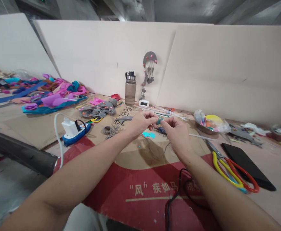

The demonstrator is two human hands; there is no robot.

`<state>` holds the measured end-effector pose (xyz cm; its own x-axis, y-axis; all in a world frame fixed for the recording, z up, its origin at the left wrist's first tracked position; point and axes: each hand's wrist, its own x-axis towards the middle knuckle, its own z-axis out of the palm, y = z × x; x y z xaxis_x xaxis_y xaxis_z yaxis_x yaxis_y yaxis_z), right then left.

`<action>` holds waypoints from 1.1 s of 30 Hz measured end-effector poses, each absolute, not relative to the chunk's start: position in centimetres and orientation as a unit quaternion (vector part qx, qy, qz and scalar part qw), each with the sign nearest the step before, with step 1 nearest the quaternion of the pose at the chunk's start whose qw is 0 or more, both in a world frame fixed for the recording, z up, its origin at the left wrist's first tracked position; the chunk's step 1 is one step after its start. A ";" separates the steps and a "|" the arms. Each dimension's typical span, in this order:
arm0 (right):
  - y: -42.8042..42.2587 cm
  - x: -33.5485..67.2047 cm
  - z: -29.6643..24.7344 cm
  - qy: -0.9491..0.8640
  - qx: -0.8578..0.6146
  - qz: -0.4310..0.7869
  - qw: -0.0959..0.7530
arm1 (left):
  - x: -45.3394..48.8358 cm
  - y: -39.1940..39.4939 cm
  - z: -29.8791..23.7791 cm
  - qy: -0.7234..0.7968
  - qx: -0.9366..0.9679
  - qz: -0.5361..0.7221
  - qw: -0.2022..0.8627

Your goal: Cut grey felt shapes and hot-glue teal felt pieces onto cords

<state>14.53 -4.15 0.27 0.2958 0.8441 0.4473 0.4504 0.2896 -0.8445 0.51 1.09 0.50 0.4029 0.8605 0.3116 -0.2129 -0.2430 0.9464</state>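
Note:
Above the middle of the worktop, my left hand [143, 123] and my right hand [177, 132] meet fingertip to fingertip. Both pinch a small teal piece [158, 121], perhaps felt; its shape is mostly hidden by my fingers. Below the hands lie bright turquoise cut-outs [149, 135]. Left of my left hand is a loose coil of grey cord [109, 130]. A small dark blue item [161, 130] shows partly beneath my right hand. Thin strands hang or lie under the hands; where they attach I cannot tell.
Scissors [227, 163] and a black phone-like slab [248, 165] lie right. A metal bowl [206, 128] holds colourful bits. A power strip [76, 134] and grey felt pieces [98, 109] lie left. Behind stand a bottle [130, 89], a small clock [143, 103] and a hanging moon ornament [150, 61].

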 end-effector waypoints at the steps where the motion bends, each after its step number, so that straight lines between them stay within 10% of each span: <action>1: -4.1 14.6 0.2 -0.564 -0.566 0.174 0.576 | 0.5 1.1 0.5 0.260 0.625 0.479 0.558; 23: -4.5 14.8 0.3 -0.544 -0.553 0.244 0.582 | 0.3 0.8 0.9 0.254 0.594 0.429 0.632; 33: -5.3 14.6 0.9 -0.539 -0.579 0.234 0.565 | 0.3 1.0 0.3 0.278 0.690 0.435 0.508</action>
<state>14.57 -5.28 0.86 0.3097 0.8888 0.3380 0.3602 0.2193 -0.9067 0.29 1.01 0.35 0.4663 0.8257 0.3174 -0.0576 -0.3297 0.9423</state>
